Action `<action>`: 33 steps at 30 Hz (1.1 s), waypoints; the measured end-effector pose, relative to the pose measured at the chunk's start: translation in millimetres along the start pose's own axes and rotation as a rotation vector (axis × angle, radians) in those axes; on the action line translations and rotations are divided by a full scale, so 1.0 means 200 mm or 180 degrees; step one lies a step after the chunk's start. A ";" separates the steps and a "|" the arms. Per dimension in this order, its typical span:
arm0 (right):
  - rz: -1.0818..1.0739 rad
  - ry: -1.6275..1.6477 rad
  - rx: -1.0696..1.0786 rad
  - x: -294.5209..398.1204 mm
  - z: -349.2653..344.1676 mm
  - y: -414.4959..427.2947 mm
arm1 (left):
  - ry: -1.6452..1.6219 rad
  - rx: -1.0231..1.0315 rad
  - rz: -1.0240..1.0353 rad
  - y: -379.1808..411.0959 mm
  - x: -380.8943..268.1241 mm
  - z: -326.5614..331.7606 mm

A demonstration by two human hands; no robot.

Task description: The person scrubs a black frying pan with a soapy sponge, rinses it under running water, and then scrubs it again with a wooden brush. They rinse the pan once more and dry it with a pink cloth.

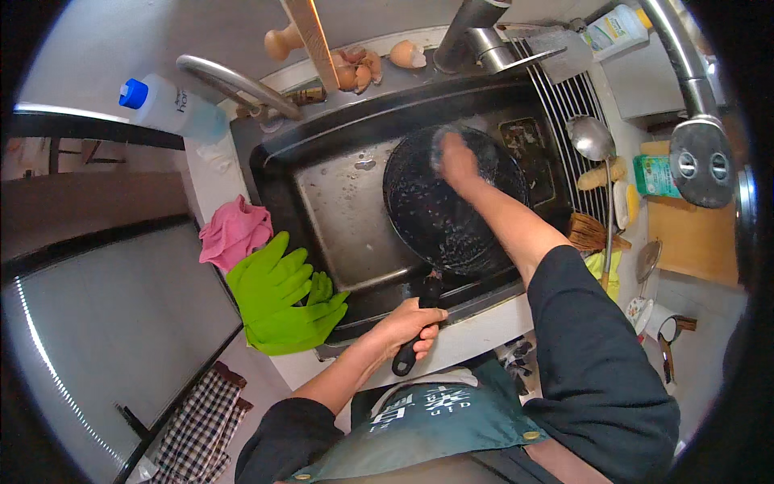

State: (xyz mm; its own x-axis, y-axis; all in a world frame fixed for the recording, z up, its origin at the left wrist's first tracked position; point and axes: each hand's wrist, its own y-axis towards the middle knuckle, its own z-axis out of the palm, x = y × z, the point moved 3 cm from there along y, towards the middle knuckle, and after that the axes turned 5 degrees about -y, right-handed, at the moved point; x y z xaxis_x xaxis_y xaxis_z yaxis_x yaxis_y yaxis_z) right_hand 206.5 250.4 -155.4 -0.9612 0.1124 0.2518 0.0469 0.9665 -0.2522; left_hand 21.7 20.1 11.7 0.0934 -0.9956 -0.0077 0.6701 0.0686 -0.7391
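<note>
A black frying pan lies tilted in the dark sink, wet and dotted with suds. My left hand grips the pan's black handle over the front edge of the sink. Inside the pan, toward its far side, my right hand is blurred by motion. Its fingers press down on a pale grey scrubbing pad, whose exact kind is too blurred to tell. The pan hides the right part of the sink floor.
Green rubber gloves and a pink cloth lie at the sink's left rim. Eggshells and a faucet line the back. On the right are a drying rack, a ladle, a brush and an overhanging spray head.
</note>
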 end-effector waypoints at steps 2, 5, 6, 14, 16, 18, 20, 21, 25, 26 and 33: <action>-0.0844 0.0677 0.0550 0.31 -0.02 -0.01 | 0.0050 -0.0176 0.0052 0.02 -0.02 -0.04; -0.2641 0.1138 0.0891 0.47 0.04 -0.25 | -0.0056 -0.0032 -0.0114 0.00 -0.03 -0.12; -0.2712 0.1064 0.0946 0.48 0.00 -0.32 | 0.0171 -0.0197 -0.0093 -0.04 -0.06 -0.11; -0.0776 -0.0249 -0.0526 0.22 -0.08 0.07 | -0.0088 -0.0132 -0.0048 -0.03 -0.02 -0.13; -0.0057 -0.0321 -0.0603 -0.05 -0.09 0.02 | -0.0189 -0.0071 -0.0005 -0.02 -0.03 -0.09; 0.0229 -0.0258 -0.0472 -0.21 -0.07 -0.07 | -0.0159 0.0070 -0.0123 -0.01 0.00 -0.11; 0.0437 0.0202 -0.0479 -0.21 -0.10 -0.07 | -0.0191 0.0170 -0.0274 0.00 0.01 -0.12; 0.0475 0.0498 -0.0578 -0.18 -0.05 -0.05 | -0.0154 0.0152 -0.0266 0.00 -0.01 -0.11; -0.0095 0.1621 -0.0671 0.29 0.00 0.07 | -0.0023 -0.0036 -0.0234 0.01 -0.05 -0.13; -0.0764 0.1588 -0.0134 0.35 0.02 0.02 | -0.0048 -0.0090 -0.0266 0.01 -0.04 -0.15; -0.2009 0.2297 0.2880 0.38 -0.12 -0.54 | 0.0379 -0.0175 -0.0318 -0.02 -0.10 -0.31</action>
State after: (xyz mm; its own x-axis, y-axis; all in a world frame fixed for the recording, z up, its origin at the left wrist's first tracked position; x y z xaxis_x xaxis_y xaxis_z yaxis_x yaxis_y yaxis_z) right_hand 135.4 161.0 -86.4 -0.3774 0.0711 0.9233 -0.8215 0.4346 -0.3692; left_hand -28.6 35.4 -26.8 -0.0618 -0.9980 -0.0097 0.6300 -0.0314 -0.7759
